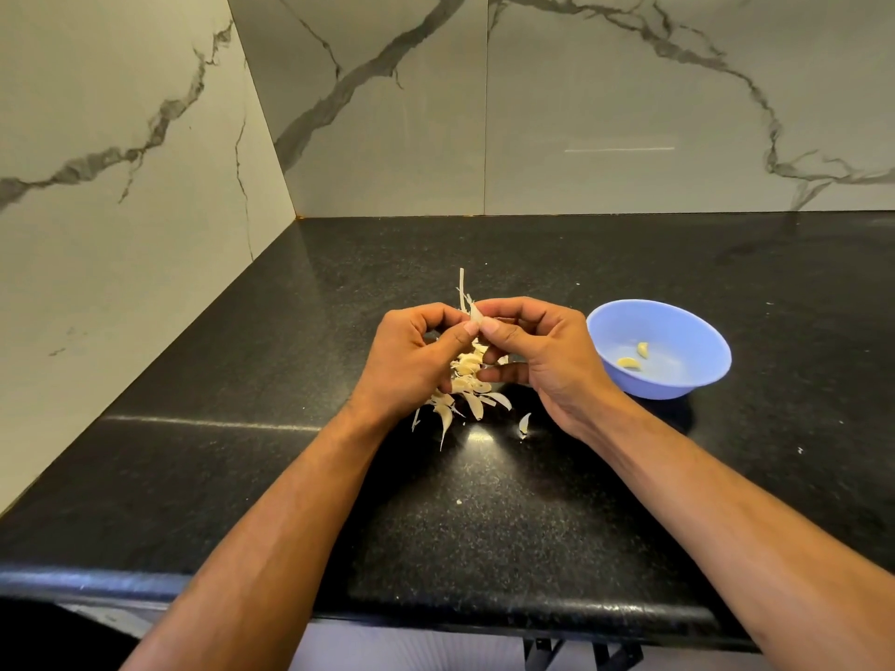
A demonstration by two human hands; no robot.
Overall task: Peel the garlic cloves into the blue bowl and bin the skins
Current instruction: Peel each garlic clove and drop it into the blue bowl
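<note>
- Marble wall [121, 138] on the left, meeting a second veined panel at the corner; black speckled counter [242, 477] runs from it toward the viewer.
- Left hand [411, 360]: forearm comes in from lower left, wrist raised off the counter, fingers curled inward, thumb pointing right and pressed against the garlic clove [476, 316].
- Clove sits at the top of the gap between the two hands, pinched from both sides, held above the counter. A thin strip of skin [461, 288] stands up from it, behind the fingertips.
- Pile of skins and cloves [467, 385] lies on the counter directly under and between the hands; whether peeled or unpeeled pieces make up most of it is hard to judge, partly hidden by the left hand.
- One loose piece [525, 423] lies apart, just right of the pile, near the right wrist.
- Right hand [542, 355]: forearm enters from lower right, fingers curled, thumb tip and forefinger nipping the clove's right side.
- Blue bowl [697, 331] stands on the counter just right of the right hand, not touching it; two peeled cloves [629, 363] lie inside.
</note>
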